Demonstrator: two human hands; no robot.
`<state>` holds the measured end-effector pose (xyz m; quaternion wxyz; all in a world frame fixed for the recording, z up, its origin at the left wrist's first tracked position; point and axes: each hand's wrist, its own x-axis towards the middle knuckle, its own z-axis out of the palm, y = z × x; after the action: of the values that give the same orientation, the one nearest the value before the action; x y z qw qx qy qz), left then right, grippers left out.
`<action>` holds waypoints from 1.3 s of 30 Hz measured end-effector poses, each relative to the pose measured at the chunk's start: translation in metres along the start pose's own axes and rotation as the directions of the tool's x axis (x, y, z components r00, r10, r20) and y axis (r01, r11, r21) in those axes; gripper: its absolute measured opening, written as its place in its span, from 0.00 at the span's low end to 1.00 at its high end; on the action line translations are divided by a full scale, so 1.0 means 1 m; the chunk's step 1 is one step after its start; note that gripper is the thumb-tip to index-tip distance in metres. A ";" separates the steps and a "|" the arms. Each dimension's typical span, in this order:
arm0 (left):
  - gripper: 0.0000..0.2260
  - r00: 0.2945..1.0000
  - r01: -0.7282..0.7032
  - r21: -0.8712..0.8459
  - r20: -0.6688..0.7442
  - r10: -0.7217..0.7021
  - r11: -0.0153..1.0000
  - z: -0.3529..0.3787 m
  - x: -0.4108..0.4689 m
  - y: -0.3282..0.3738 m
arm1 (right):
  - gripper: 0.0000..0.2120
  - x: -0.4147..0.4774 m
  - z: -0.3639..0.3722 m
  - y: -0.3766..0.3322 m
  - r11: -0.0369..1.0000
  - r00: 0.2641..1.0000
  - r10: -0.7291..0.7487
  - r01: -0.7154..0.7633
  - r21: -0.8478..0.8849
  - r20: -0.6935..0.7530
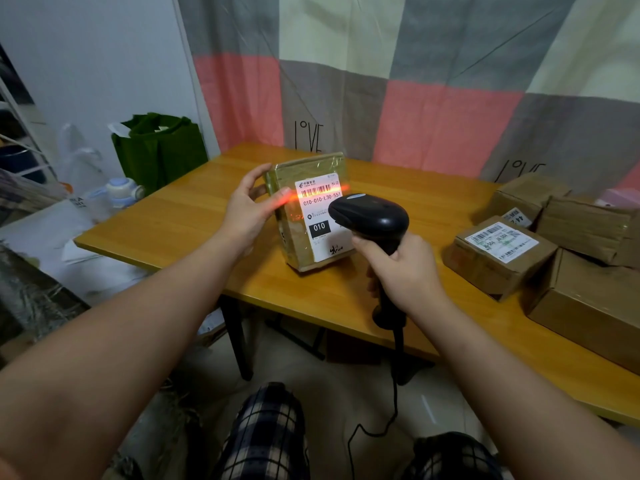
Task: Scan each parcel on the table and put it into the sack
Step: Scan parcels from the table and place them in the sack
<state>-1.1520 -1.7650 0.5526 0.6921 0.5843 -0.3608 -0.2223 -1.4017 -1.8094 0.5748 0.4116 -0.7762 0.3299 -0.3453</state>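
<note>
A taped brown parcel (294, 233) stands tilted on its edge on the wooden table (173, 223), its white label facing me. My left hand (247, 209) holds the parcel's left edge between thumb and fingers. My right hand (405, 268) grips the handle of a black barcode scanner (369, 216), whose head points at the label. A red scan line crosses the barcode and my left thumb. A white sack (45, 237) lies on the floor left of the table.
Several cardboard parcels (498, 254) are stacked at the table's right end. A green bag (159, 150) stands beyond the table's left corner, with bottles beside it. A checked curtain hangs behind. The scanner's cable drops to the floor between my knees.
</note>
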 end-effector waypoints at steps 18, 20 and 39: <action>0.24 1.000 -0.017 -0.036 -0.027 0.016 0.999 -0.002 -0.011 0.001 | 0.15 -0.006 0.000 -0.002 0.997 1.000 -0.023 0.023 -0.071 0.005; 0.23 0.999 -0.016 -0.031 -0.030 0.015 0.999 -0.001 -0.012 0.002 | 0.16 -0.007 0.000 -0.002 0.997 1.000 -0.026 0.026 -0.074 0.003; 0.23 0.763 -0.130 0.296 -0.580 0.286 0.946 -0.128 -0.254 0.045 | 0.13 -0.079 0.146 -0.059 0.980 0.837 -0.136 0.037 0.193 0.531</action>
<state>-1.2233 -1.4868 0.5282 0.7170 0.6589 -0.2024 0.1040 -1.3128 -1.6604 0.5436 0.5382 -0.8171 0.1331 -0.1581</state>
